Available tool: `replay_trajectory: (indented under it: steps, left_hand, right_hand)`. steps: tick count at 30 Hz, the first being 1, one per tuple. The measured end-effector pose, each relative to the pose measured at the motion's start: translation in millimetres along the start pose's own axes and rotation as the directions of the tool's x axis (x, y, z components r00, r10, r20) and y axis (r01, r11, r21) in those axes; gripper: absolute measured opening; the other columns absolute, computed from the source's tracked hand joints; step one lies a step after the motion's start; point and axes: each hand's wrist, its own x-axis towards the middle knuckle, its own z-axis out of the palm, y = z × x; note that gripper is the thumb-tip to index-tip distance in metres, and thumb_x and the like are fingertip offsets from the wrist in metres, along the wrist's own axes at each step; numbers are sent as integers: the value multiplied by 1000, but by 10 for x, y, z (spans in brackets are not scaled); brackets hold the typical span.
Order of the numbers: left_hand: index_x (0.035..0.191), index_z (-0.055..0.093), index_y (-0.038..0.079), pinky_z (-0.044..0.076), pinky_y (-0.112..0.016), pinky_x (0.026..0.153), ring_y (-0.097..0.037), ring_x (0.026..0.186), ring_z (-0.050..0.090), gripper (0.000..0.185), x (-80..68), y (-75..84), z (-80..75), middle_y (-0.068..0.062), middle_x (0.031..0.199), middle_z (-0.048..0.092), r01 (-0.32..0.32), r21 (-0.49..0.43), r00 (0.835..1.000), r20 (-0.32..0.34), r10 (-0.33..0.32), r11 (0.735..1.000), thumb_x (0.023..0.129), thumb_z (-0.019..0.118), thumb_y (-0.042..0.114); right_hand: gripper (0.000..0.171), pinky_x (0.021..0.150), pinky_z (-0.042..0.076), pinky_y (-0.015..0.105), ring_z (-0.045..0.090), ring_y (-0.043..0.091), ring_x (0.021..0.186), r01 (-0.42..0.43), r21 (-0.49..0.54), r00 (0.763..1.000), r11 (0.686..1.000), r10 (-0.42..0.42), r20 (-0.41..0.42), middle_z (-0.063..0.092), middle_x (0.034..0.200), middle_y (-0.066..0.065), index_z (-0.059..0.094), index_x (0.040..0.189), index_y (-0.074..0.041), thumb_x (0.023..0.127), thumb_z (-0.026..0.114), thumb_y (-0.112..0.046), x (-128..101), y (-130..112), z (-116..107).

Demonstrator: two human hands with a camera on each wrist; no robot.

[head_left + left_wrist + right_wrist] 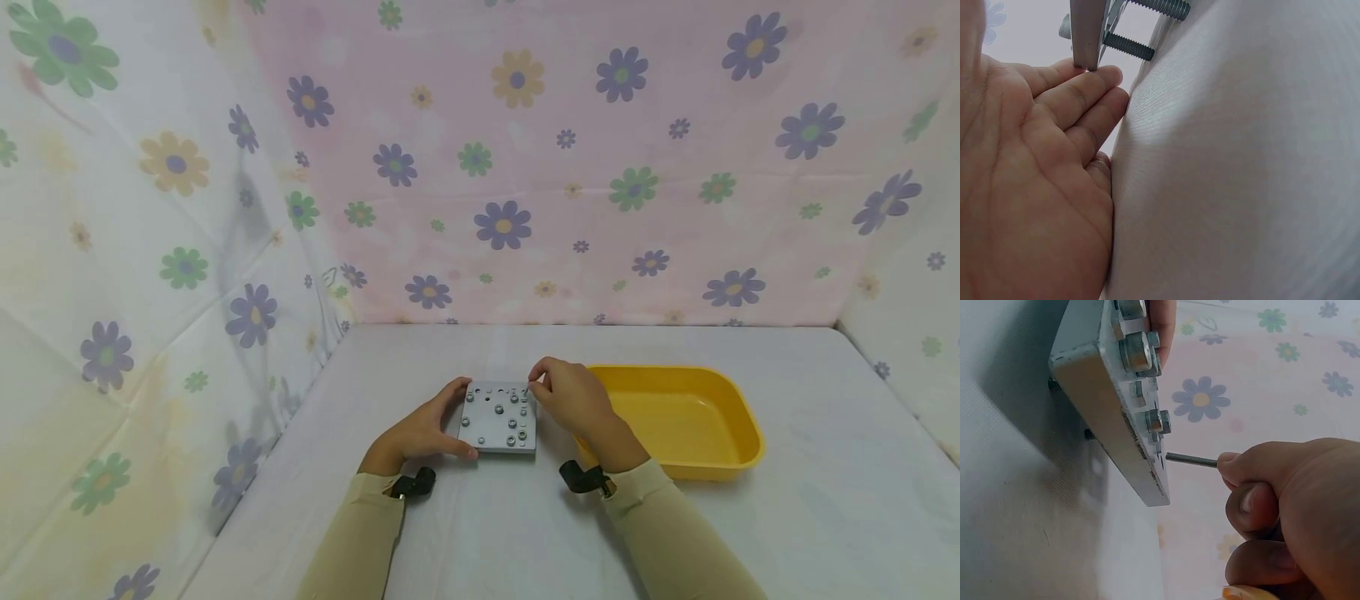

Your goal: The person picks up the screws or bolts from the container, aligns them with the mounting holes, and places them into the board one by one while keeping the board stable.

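Note:
A grey metal plate (498, 417) with several bolts in it lies on the white table, propped a little above the cloth on the bolts' shanks (1125, 45). My left hand (438, 427) grips its left side, thumb along the near edge and fingers at the far left corner. The left wrist view shows the left hand's fingers (1079, 94) under the plate's edge (1087, 31). My right hand (561, 392) pinches a thin threaded screw (1191, 460) between thumb and forefinger. The screw's tip touches the plate (1110, 419) near its far right corner.
A yellow plastic tray (738, 417) stands just right of my right hand, with nothing visible in it. Flowered cloth walls close off the left, back and right of the table (480, 533). Beige sleeves cover both forearms.

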Motion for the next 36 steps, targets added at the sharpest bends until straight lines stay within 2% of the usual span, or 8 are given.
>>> replay_trajectory:
  steps: [18,28,36]
  left_hand:
    - [159,29,34,12,-55,129,-18,158,23,122,4,-10,7,7,166,36,7,-1,1000,-8,-7,1000,60,100,39]
    - [163,25,29,11,-56,129,-20,160,20,126,-5,20,1,5,168,32,10,-1,1000,-3,-10,1000,61,99,38]
    - [162,26,29,10,-55,129,-18,159,20,125,-9,12,6,7,167,33,15,-11,1000,-2,-15,1000,61,100,38]
  right_hand:
    - [12,54,41,28,55,17,61,-30,-44,998,999,27,-53,61,72,-3,71,108,-22,99,71,-30,-2,-22,55]
    - [13,54,43,28,55,16,61,-34,-67,997,997,28,-77,62,72,-4,73,110,-23,99,69,-29,5,-34,86]
    - [14,55,43,27,55,16,63,-76,-97,994,992,67,-92,62,70,-4,75,110,-23,99,70,-30,3,-85,137]
